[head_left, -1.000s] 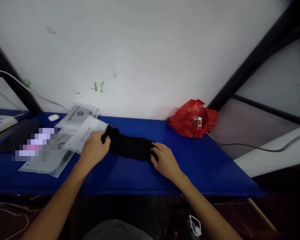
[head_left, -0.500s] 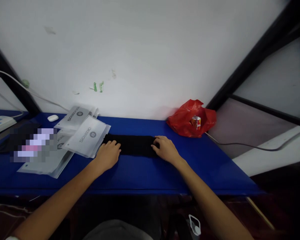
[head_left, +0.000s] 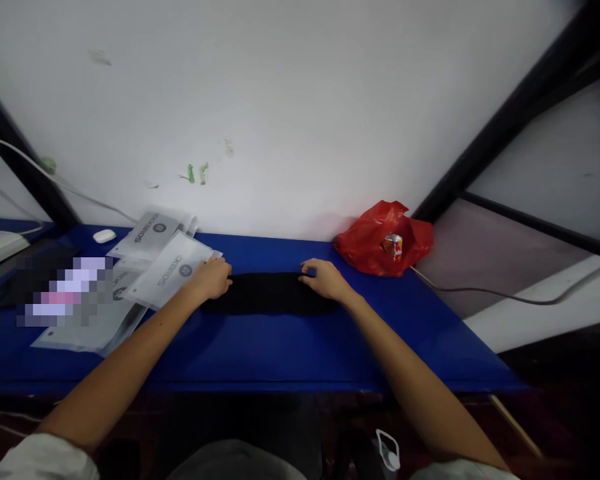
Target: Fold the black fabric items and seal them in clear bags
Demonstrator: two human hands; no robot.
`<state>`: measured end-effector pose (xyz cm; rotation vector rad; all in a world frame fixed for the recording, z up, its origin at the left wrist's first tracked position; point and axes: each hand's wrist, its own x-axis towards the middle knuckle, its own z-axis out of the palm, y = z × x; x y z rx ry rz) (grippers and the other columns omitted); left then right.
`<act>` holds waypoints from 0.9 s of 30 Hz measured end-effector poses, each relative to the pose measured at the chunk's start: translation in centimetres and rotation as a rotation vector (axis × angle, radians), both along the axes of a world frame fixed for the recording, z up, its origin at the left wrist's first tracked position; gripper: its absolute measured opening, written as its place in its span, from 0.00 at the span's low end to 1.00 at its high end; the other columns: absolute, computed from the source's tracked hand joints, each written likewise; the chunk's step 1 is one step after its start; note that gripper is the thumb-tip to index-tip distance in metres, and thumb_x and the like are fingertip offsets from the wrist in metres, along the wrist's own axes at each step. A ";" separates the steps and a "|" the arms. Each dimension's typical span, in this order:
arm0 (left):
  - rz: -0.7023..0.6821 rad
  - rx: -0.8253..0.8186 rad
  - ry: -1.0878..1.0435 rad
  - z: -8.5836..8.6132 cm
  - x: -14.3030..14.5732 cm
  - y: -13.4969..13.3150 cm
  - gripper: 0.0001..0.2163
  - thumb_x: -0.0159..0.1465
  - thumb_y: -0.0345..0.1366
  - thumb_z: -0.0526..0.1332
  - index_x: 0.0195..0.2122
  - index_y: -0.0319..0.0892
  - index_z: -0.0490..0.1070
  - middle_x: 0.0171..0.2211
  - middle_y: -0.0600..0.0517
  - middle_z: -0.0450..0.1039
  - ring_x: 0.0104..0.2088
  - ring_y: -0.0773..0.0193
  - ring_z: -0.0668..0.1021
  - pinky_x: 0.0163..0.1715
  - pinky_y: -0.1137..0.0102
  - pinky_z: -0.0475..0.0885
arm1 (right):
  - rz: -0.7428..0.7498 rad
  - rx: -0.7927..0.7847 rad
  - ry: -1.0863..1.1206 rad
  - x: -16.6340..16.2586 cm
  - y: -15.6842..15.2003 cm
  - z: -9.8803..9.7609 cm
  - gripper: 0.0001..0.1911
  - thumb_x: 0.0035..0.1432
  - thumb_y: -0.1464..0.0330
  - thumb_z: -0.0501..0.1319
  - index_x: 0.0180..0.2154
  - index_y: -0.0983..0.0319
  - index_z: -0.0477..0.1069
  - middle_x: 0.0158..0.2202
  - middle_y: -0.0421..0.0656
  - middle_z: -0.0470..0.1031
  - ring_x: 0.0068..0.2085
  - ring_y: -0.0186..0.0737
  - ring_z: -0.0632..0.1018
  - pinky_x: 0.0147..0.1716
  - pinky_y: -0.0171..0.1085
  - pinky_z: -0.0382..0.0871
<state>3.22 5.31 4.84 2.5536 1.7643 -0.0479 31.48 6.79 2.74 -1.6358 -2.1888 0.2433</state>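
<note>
A long black piece of cloth (head_left: 267, 293) lies flat across the blue table (head_left: 290, 347). My left hand (head_left: 213, 279) rests on its left end, fingers curled at the far edge, beside a white printed packet (head_left: 173, 270). My right hand (head_left: 324, 278) sits on the right end, fingers bent and pinching the cloth's far edge. Both forearms stretch forward over the table's front.
Several white printed packets (head_left: 150, 233) lie stacked at the left, with a small white case (head_left: 104, 235) behind them. A red plastic bag (head_left: 385, 238) sits against the wall at the right. A grey cable (head_left: 505, 293) runs off the table's right side.
Both hands moved farther from me along the cloth to its far edge. The cloth, bunched a second ago, now lies flattened and stretched left to right.
</note>
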 end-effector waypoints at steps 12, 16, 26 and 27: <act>-0.140 0.223 -0.268 3.0 -1.3 -4.4 0.08 0.65 0.33 0.50 0.34 0.41 0.67 0.34 0.49 0.72 0.38 0.59 0.72 0.41 0.64 0.66 | 0.143 0.179 0.172 0.8 -4.7 2.9 0.02 0.51 0.72 0.60 0.30 0.59 0.69 0.42 0.44 0.77 0.45 0.43 0.76 0.49 0.45 0.67; -0.233 -0.033 -0.467 4.7 -3.3 -9.0 0.11 0.66 0.43 0.50 0.37 0.47 0.70 0.42 0.53 0.72 0.40 0.61 0.73 0.42 0.67 0.68 | 0.261 -0.037 0.084 1.7 -10.2 5.5 0.04 0.53 0.67 0.61 0.27 0.58 0.70 0.53 0.43 0.71 0.54 0.46 0.71 0.52 0.47 0.65; -0.209 -0.083 -0.229 -0.9 -1.4 -10.9 0.16 0.65 0.42 0.53 0.51 0.43 0.68 0.48 0.47 0.70 0.46 0.55 0.72 0.44 0.62 0.67 | 0.175 -0.044 -0.053 -1.9 -13.4 2.8 0.15 0.55 0.58 0.61 0.42 0.58 0.71 0.45 0.47 0.76 0.48 0.48 0.75 0.47 0.46 0.68; -0.209 -0.070 -0.188 -1.4 -1.1 -10.8 0.16 0.65 0.42 0.53 0.51 0.43 0.67 0.49 0.46 0.70 0.47 0.55 0.72 0.44 0.62 0.67 | 0.187 -0.060 -0.110 -2.3 -13.2 2.1 0.18 0.54 0.59 0.62 0.46 0.58 0.70 0.47 0.47 0.75 0.49 0.49 0.74 0.48 0.47 0.67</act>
